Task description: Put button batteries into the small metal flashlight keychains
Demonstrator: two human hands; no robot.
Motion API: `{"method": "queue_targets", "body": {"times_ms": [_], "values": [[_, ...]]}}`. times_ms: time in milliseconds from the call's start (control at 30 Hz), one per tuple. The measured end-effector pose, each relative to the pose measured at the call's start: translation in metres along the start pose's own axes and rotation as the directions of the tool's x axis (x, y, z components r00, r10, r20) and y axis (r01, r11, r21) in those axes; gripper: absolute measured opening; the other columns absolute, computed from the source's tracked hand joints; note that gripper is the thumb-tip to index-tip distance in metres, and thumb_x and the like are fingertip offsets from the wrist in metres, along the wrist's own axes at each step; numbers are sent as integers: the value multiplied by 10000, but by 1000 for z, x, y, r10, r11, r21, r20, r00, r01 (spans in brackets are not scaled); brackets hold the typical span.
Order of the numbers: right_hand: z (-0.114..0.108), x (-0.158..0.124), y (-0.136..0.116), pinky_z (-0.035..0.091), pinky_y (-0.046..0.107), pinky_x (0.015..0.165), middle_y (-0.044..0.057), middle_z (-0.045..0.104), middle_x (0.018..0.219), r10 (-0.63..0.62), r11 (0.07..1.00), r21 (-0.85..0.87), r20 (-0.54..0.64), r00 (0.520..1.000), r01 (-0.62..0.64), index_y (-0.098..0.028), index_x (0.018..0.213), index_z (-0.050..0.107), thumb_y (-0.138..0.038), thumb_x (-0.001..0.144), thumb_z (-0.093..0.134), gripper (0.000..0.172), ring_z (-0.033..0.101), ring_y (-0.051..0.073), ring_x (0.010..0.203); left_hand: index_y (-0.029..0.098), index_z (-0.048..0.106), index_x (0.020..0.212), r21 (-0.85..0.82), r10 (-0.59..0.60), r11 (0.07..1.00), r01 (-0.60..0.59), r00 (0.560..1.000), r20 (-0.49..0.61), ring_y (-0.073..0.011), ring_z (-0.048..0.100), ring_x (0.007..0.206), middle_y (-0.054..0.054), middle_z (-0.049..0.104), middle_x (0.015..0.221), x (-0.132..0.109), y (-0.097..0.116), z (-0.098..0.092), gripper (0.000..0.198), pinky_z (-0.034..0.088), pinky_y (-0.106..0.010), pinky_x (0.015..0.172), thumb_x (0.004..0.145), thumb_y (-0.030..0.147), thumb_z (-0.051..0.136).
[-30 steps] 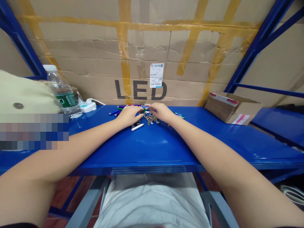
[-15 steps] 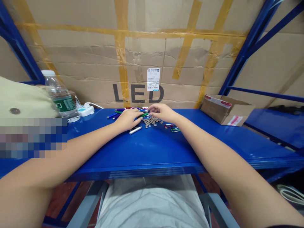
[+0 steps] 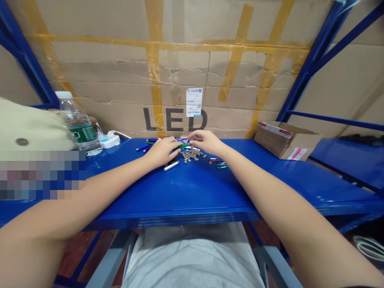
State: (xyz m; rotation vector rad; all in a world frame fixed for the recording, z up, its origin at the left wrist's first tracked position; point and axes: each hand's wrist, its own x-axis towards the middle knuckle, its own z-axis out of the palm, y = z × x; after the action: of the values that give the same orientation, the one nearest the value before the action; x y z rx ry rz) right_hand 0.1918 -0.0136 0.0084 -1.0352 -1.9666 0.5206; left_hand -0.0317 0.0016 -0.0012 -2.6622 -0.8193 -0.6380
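Note:
My left hand (image 3: 163,151) is closed with its fingers around a slim green metal tube (image 3: 181,146), pen-like in shape. Close beside its tip, my right hand (image 3: 207,143) pinches thumb and fingers together; what lies between them is too small to make out. Beneath both hands spreads a pile of small grey discs (image 3: 192,155), like button cells. A silver tube (image 3: 171,166) lies just in front of the left hand. Behind the hands are several coloured tubes, among them a blue one (image 3: 142,147), partly hidden by the left hand.
Red (image 3: 213,160) and green (image 3: 222,165) carabiner clips lie beside my right forearm. A water bottle (image 3: 84,132) and a white power strip (image 3: 109,140) stand at the left. An open cardboard box (image 3: 283,140) sits at the right of the blue table (image 3: 192,192). A large carton (image 3: 120,80) stands behind.
The view has tilted up very slightly. Both hands stay at the same spot over the discs, the left one still on the green tube.

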Motion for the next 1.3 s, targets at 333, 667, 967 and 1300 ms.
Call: {"method": "queue_targets", "body": {"times_ms": [333, 667, 967, 1300], "values": [[3, 1, -7, 561, 307, 749, 40, 719, 840, 54, 993, 105, -49, 997, -48, -185, 862, 674, -137, 777, 641, 103, 674, 159, 797, 168, 615, 1210, -68, -8, 998, 4, 999, -49, -221, 583, 889, -96, 593, 983, 0, 2, 3, 328, 455, -337, 792, 935, 271, 472], [-7, 0, -13, 523, 316, 804, 36, 724, 883, -206, 953, -229, -8, 979, 199, -196, 851, 728, -110, 781, 622, 154, 664, 160, 844, 183, 638, 1182, -340, -66, 940, 36, 995, -78, -206, 590, 956, -76, 628, 996, 5, -10, 13, 322, 461, -358, 889, 929, 283, 466], [-10, 1, -18, 490, 311, 830, 85, 718, 962, -391, 732, -551, 144, 909, 402, -164, 1002, 721, -180, 909, 527, 216, 640, 169, 908, 196, 619, 1209, -547, -170, 814, 198, 980, 102, -214, 590, 1059, -73, 660, 1148, 6, -17, 12, 375, 437, -374, 951, 914, 358, 453], [-6, 0, -21, 482, 303, 807, 73, 718, 960, -361, 736, -554, 165, 918, 389, -181, 1105, 703, -156, 910, 515, 272, 636, 168, 895, 188, 591, 1238, -515, -181, 822, 242, 969, 166, -210, 567, 1119, -76, 633, 1203, 5, -18, 5, 402, 421, -349, 977, 925, 372, 418]]}}
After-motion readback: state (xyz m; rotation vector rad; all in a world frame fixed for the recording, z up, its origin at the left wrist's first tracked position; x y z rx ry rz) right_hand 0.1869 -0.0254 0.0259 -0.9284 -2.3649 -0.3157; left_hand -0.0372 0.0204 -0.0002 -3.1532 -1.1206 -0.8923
